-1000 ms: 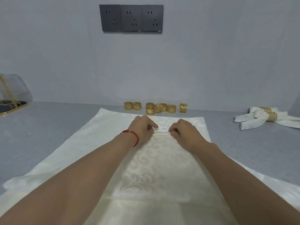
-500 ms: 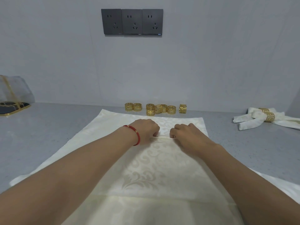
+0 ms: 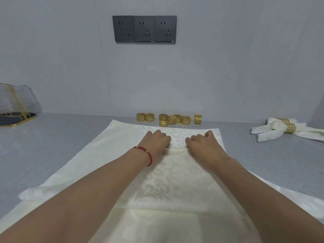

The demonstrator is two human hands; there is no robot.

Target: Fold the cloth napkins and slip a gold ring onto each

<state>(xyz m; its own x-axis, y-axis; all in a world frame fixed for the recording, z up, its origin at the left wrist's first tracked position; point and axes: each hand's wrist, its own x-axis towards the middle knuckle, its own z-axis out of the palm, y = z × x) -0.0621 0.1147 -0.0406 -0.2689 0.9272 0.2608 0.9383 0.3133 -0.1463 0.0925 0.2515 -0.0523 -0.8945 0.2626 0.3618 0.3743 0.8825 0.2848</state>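
A cream patterned napkin [image 3: 112,155] lies spread on the grey table, its far edge near the wall. My left hand [image 3: 155,142], a red string at its wrist, and my right hand [image 3: 204,145] sit side by side near the napkin's far end. Their curled fingers pinch a small raised pleat [image 3: 177,151] of cloth between them. Several gold rings [image 3: 171,119] lie in a row just beyond the napkin, against the wall. At the far right lie folded napkins [image 3: 266,134] held by gold rings [image 3: 289,128].
A gold-edged dark tray [image 3: 15,118] with a clear wrapped item stands at the far left. Three dark wall sockets [image 3: 144,28] sit above the rings. Bare grey table [image 3: 43,146] shows on both sides of the napkin.
Both hands have slid a little farther from me along the napkin, still pinching the pleat between them. The view has tilted down slightly.
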